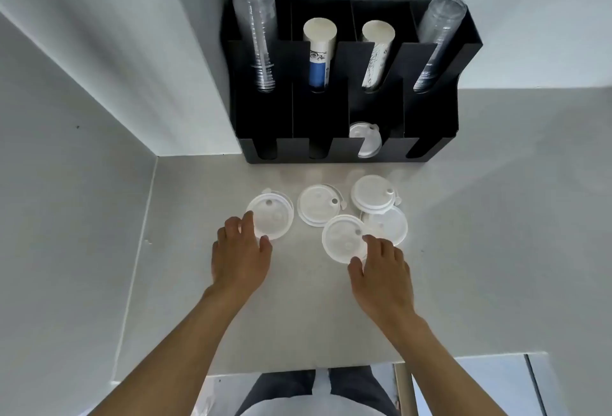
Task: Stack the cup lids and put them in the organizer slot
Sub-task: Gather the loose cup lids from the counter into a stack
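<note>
Several white cup lids lie on the grey table in front of a black organizer (427,137). My left hand (240,251) has thumb and fingers around the near edge of the leftmost lid (273,215). My right hand (381,266) pinches the near right edge of the front lid (342,238), which overlaps another lid (389,225). Two more small piles of lids sit behind: one in the middle (316,205) and one to the right (372,192). One front slot of the organizer holds a stack of lids (366,139).
The organizer's rear slots hold two stacks of clear cups (260,38) (437,45) and two stacks of paper cups (319,51) (376,51). A white wall panel (99,84) rises at the left. The table's near edge (298,371) lies just above my legs.
</note>
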